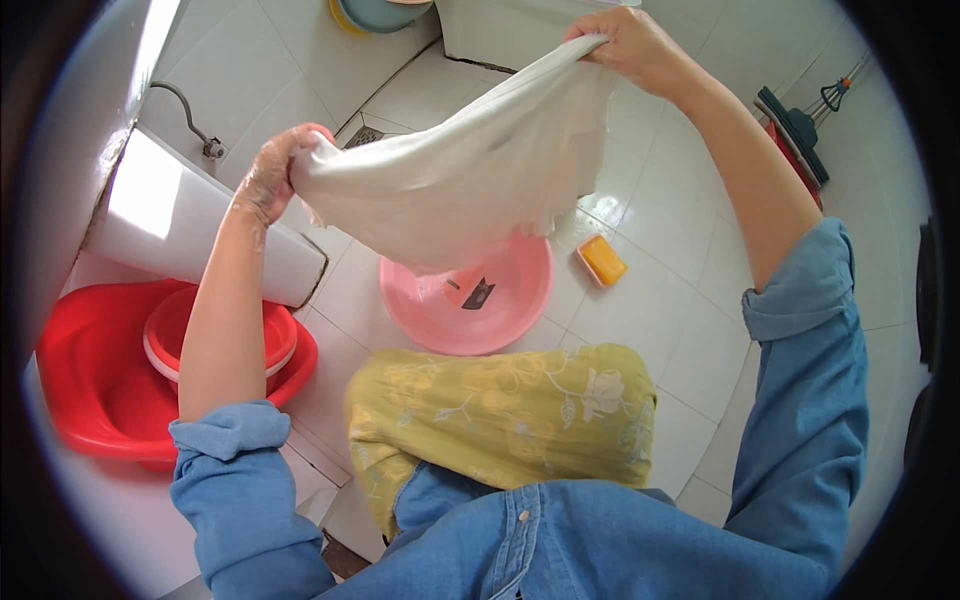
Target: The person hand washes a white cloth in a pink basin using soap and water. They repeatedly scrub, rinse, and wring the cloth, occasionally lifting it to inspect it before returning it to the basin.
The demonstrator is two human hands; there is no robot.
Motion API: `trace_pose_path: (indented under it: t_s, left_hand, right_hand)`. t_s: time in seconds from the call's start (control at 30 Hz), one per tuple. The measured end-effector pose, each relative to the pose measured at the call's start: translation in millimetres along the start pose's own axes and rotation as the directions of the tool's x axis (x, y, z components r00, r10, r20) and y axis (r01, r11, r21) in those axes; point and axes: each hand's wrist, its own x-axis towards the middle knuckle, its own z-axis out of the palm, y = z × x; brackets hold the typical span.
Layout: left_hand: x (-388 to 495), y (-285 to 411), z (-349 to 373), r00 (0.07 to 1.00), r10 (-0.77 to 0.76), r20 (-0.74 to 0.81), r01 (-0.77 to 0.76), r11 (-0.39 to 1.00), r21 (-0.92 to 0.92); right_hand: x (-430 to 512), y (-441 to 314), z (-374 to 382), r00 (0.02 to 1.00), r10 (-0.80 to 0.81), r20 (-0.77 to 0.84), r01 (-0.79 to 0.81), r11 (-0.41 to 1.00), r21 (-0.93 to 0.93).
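A damp-looking white cloth [457, 165] is stretched between my hands above a pink plastic basin [517, 315]. My left hand [274, 172], wet with a few suds, grips the cloth's left end. Higher up and to the right, my right hand [626, 49] pinches the opposite end, so the fabric hangs in a slanting sag with small dark marks on it. The cloth hides the basin's far part; a dark printed figure shows on the basin's inside. To the right of the basin, an orange bar of soap [602, 260] lies in a small dish on the tiled floor.
Red tubs [90, 420], one holding a smaller red basin [281, 337], stand at the left beside a white fixture [202, 217]. A floor drain [364, 136] lies beyond the cloth. A squeegee-like tool [799, 135] leans at the right wall. More basins [382, 15] are at the top.
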Motion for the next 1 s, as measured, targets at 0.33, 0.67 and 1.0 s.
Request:
trace_pose_path:
  t_s: [0.33,0.67,1.0]
  left_hand:
    - [-32,-24,46,0.929,-0.312,0.201,0.086,0.709,0.700]
    - [12,-37,68,0.955,0.112,-0.275,0.175,0.535,0.826]
    - [-32,-56,162,0.998,0.038,-0.050,-0.029,0.985,0.169]
  right_hand:
    - [12,12,6,0.988,-0.157,0.005,0.157,0.988,0.006]
    - [8,-50,45,0.987,0.146,0.069,-0.162,0.902,0.400]
    - [-2,-81,144,0.850,0.394,0.350,-0.505,0.421,0.754]
